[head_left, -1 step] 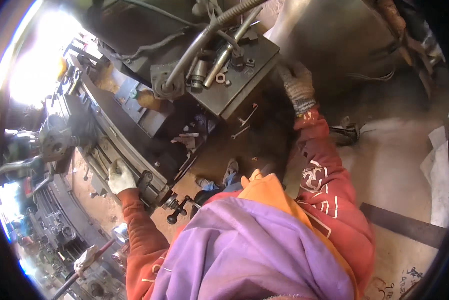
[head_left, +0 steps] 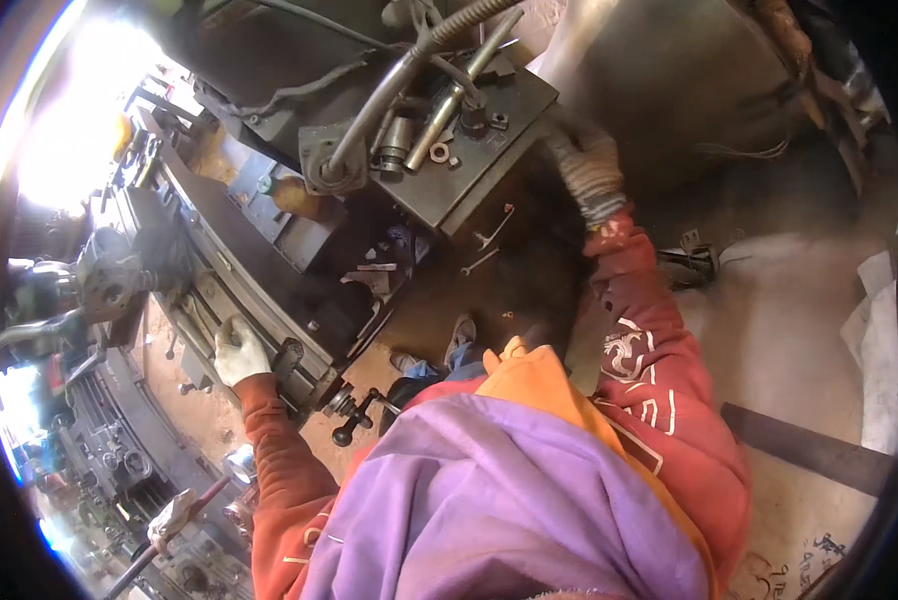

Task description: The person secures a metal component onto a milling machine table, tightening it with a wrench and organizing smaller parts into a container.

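My left hand (head_left: 241, 356), in a white glove, rests on the long metal rail (head_left: 204, 315) of a lathe-like machine, fingers curled over its edge. Just below it is a crank handle (head_left: 357, 420) with a black knob. My right hand (head_left: 587, 172), in a dirty grey knitted glove, reaches to the right corner of a dark metal housing (head_left: 499, 150). Its fingertips sink into shadow and blur there, so what they touch is hidden. On top of that housing lie a steel bar (head_left: 435, 130), a cylindrical fitting (head_left: 396, 145) and a hex nut (head_left: 440, 152).
A flexible metal conduit (head_left: 394, 90) arches over the housing. Two wrenches (head_left: 482, 262) lie below it. A tan round object (head_left: 294, 198) sits on the machine bed. More machinery (head_left: 119, 450) stands at lower left, and a flat dark bar (head_left: 804, 448) lies at right.
My right hand has shifted slightly left, closer along the housing's corner. The left hand stays on the rail, barely moved.
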Available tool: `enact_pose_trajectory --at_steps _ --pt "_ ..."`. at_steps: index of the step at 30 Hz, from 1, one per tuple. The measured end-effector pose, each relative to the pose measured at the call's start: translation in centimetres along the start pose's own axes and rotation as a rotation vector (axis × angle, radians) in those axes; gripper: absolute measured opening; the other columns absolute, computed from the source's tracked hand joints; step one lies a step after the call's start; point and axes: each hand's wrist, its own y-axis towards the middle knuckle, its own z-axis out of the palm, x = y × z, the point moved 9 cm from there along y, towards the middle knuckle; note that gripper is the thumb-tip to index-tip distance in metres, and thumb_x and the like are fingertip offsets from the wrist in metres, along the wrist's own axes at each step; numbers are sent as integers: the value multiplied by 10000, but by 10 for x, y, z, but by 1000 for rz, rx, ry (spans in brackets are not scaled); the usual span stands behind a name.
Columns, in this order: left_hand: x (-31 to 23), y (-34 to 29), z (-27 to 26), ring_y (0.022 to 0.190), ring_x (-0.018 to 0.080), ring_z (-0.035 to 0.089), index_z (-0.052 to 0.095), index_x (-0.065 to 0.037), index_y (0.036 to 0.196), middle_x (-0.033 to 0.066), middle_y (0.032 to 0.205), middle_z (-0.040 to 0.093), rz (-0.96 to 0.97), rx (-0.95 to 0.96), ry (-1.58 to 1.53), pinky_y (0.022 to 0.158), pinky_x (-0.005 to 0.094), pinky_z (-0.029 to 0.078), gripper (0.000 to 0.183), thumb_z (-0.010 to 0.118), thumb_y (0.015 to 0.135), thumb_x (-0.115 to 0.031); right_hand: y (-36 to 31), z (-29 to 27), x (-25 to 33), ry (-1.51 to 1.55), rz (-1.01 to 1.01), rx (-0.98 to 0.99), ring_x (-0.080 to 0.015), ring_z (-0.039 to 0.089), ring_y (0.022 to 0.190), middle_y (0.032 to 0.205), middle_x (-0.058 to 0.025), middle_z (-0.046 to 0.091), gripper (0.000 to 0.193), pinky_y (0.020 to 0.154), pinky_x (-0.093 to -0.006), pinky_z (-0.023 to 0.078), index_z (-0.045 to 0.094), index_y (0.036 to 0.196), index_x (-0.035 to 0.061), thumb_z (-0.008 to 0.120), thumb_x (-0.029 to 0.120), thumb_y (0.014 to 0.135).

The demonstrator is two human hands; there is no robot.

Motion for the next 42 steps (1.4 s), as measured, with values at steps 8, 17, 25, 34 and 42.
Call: enact_pose_trajectory --at_steps 8,17,25,34,42 --pt "27 7 15 1106 387 700 716 -41 1217 210 1191 734 63 -21 -30 968 445 535 420 615 995 -383 8 13 88 -71 -216 138 -280 703 1093 1160 -148 750 341 978 -398 531 724 1216 71 714 296 961" --pt "29 7 11 997 369 721 716 -75 1201 197 1103 756 103 -58 -73 911 435 543 323 616 1018 -321 40 -106 134 -69 -343 -86 -210 717 1004 1079 -149 765 266 916 -356 553 728 1162 8 719 197 975" --pt "29 5 8 1016 358 719 702 -41 1206 202 1122 752 30 -18 -89 921 427 538 339 631 1015 -311 91 -221 192 -305 -336 -368 -211 715 987 1059 -139 770 294 901 -342 548 733 1158 22 723 257 982" --pt "25 5 12 1006 360 725 707 -41 1194 208 1092 754 26 -20 -114 902 421 547 326 621 1006 -293 258 -333 244 -944 -356 -564 -359 702 1073 1180 -185 731 298 952 -421 532 718 1233 125 680 245 963" --pt "33 11 22 991 364 732 720 -48 1162 199 1064 761 32 -46 -66 889 430 550 323 610 1009 -310 327 -297 230 -1237 -185 -105 -328 588 1306 1453 -120 596 587 1132 -375 435 594 1420 135 717 68 850"
